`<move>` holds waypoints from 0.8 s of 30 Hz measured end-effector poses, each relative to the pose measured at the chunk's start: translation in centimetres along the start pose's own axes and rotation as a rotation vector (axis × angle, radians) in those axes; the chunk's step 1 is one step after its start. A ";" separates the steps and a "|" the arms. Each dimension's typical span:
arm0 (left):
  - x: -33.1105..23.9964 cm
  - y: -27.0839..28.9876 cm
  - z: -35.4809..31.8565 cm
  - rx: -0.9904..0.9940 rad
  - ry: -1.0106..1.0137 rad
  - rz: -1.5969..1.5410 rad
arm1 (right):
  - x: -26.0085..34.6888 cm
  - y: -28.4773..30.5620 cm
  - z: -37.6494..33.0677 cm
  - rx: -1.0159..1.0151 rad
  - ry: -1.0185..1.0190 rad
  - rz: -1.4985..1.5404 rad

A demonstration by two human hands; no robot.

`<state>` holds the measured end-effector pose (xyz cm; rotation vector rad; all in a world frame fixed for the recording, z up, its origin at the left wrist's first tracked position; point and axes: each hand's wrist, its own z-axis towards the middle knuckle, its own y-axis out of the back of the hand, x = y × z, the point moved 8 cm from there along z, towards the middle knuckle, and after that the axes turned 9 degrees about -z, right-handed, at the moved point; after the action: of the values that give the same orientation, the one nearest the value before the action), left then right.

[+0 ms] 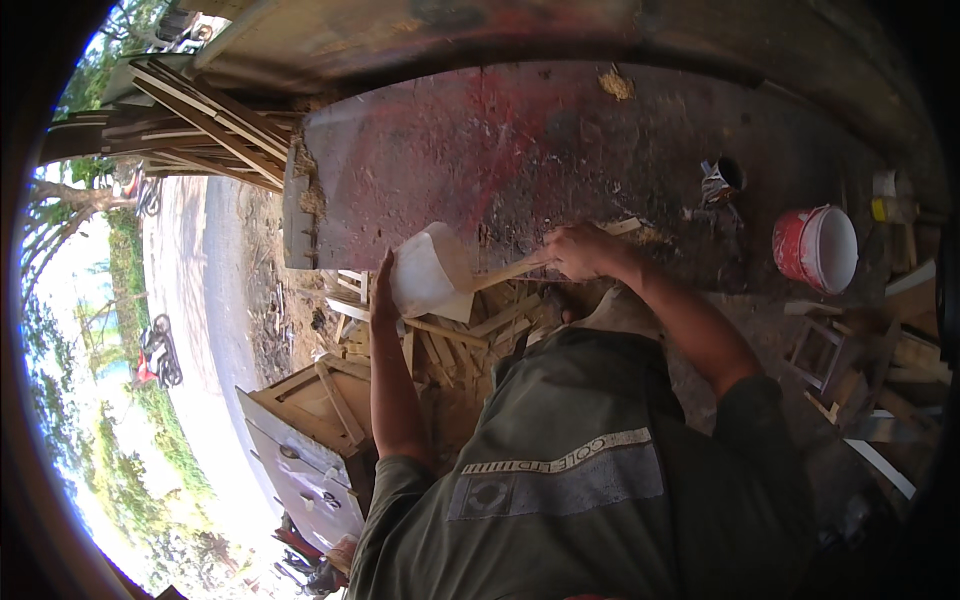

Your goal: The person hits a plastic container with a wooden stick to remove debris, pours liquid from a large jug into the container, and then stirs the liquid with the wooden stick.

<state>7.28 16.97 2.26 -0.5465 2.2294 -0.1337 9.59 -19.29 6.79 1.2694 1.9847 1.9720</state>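
A whitish, translucent plastic tub [428,268] is held tilted just off the near edge of the worktable. My left hand [382,288] supports it from the left, palm and fingers laid along its wall. A pale wooden stick [505,272] runs from the tub's right side up to my right hand [580,251], which is closed around it. Beyond that hand, a light wooden end shows in line with the stick. The stick's lower end is hidden at the tub, and I cannot see what the tub contains.
The dark, red-stained worktable [420,150] carries a metal can [722,183], a red bucket with white inside [800,248] and a sawdust heap [616,84]. Long boards [215,125] are stacked at far left. Wood offcuts [450,350] and a wooden cabinet [310,400] lie below.
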 end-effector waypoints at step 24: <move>2.0 -4.6 0.4 0.257 0.031 -0.333 | 0.0 9.2 -0.4 0.010 -0.135 -0.122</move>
<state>7.97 12.01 1.86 -0.7706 2.0925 -0.5946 13.91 -21.11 14.75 1.2172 1.9598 1.7746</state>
